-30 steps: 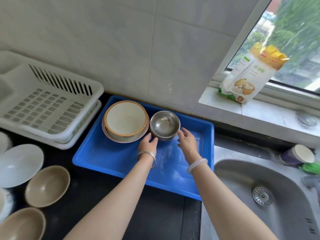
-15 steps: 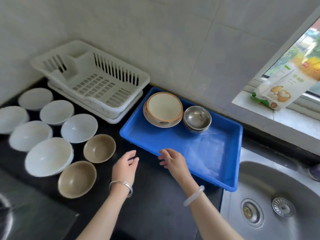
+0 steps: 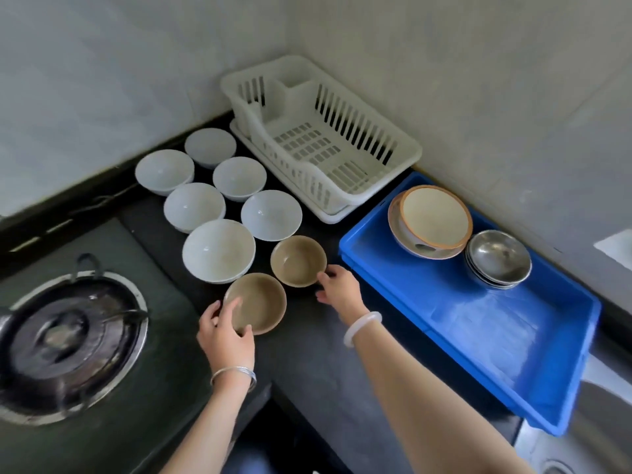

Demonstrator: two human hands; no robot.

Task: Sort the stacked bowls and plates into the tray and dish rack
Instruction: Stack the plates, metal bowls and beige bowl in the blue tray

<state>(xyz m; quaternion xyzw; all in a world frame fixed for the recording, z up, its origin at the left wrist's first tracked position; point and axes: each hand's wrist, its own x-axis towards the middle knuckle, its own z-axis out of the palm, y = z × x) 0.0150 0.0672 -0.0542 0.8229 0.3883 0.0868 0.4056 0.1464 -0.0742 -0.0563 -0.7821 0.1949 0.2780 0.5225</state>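
Two brown bowls are in play on the table (image 3: 307, 357). The left hand (image 3: 224, 333) has the near bowl (image 3: 261, 304) at its 1 o'clock, thumb hooked over the rim and fingers wrapped round the outer wall: a firm hold. The right hand (image 3: 342, 290) sits at 4 o'clock of the far bowl (image 3: 297, 260), fingers loosely spread and just touching its rim, not closed on it. That hand is plainly the nearer one to the far bowl. The tray (image 3: 478, 336) lies off at 3 o'clock and the rack (image 3: 328, 145) at 12. My guess is both bowls go right to the tray.
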